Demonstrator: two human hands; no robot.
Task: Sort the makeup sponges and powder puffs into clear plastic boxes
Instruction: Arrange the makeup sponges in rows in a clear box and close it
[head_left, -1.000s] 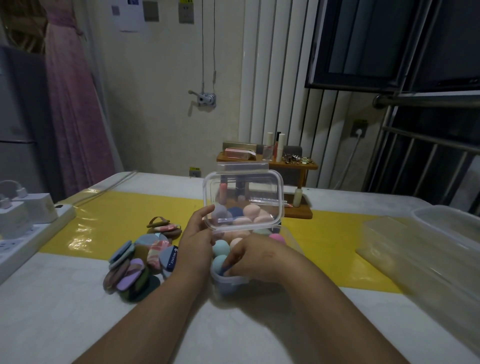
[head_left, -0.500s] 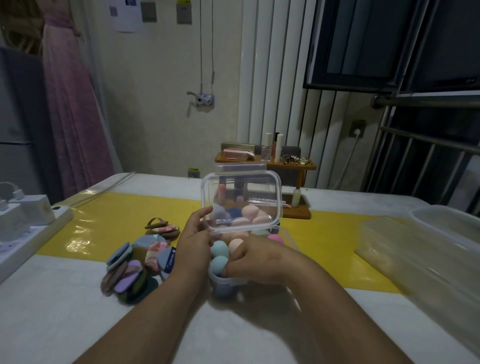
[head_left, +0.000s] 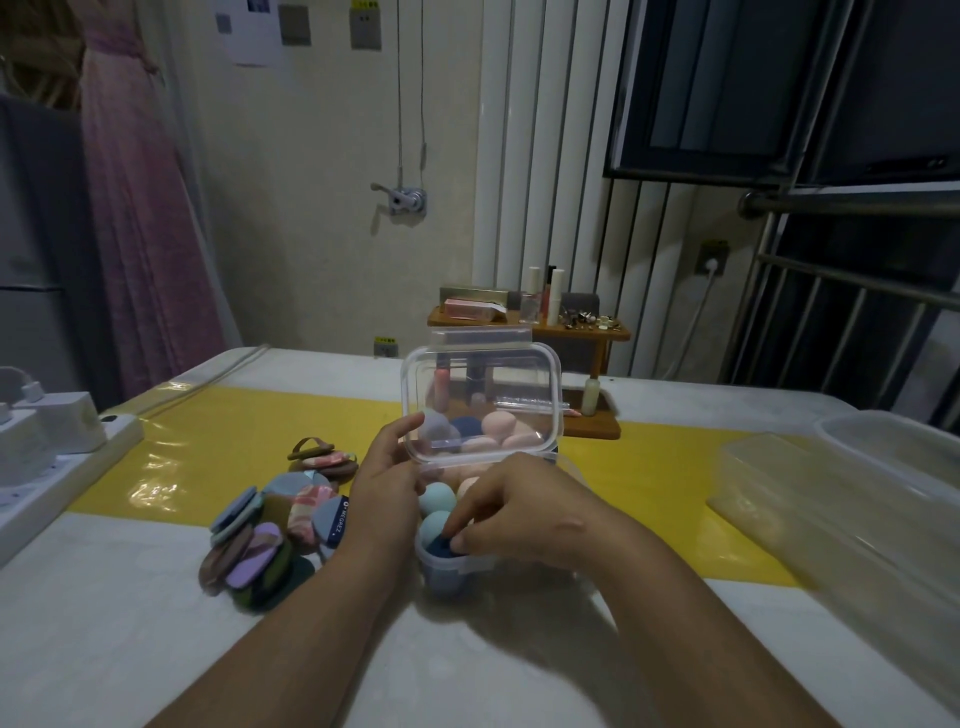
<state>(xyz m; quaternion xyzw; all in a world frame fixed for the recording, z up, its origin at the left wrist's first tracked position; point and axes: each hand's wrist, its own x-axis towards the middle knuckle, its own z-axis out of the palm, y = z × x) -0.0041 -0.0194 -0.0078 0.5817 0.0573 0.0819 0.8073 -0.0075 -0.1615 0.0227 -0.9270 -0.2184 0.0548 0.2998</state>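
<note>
two hands (head_left: 387, 475) (head_left: 519, 512) at sponge-filled box (head_left: 447, 564).

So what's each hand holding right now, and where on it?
Left hand holds the clear lid by its left edge. Right hand fingers press a dark blue sponge in the small clear box.
</note>
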